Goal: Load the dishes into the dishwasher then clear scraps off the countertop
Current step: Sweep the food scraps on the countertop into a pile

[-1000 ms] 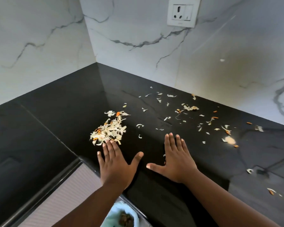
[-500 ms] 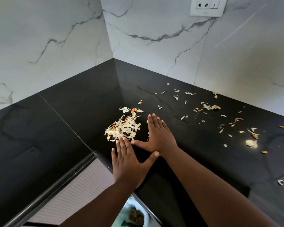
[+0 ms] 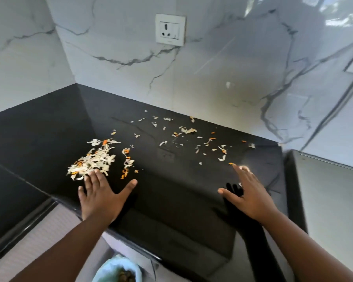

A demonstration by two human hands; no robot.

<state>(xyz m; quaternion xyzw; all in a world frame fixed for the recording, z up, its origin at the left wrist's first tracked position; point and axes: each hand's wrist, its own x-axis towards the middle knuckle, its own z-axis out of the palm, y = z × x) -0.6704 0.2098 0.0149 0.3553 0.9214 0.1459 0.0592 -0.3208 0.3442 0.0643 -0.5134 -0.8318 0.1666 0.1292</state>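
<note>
Both hands lie flat on the black countertop [image 3: 181,200], with vegetable scraps spread across it.

The left hand [image 3: 100,197] rests palm down near the front edge, fingers straight and thumb spread wide, grasping nothing; its fingertips touch the near side of the heaped pile of scraps [image 3: 92,159], pale shreds mixed with orange bits. The right hand [image 3: 248,192] is well apart to the right, also flat and relaxed with fingers extended, holding nothing, and its fingertips reach the nearest of the loose scraps [image 3: 183,133], which are scattered toward the marble wall [image 3: 222,68]. A thin line of orange and pale bits [image 3: 127,161] lies just beside the pile. A white wall socket [image 3: 170,29] sits above. Below the counter edge, a pale bag [image 3: 118,269] holds dark waste.
</note>
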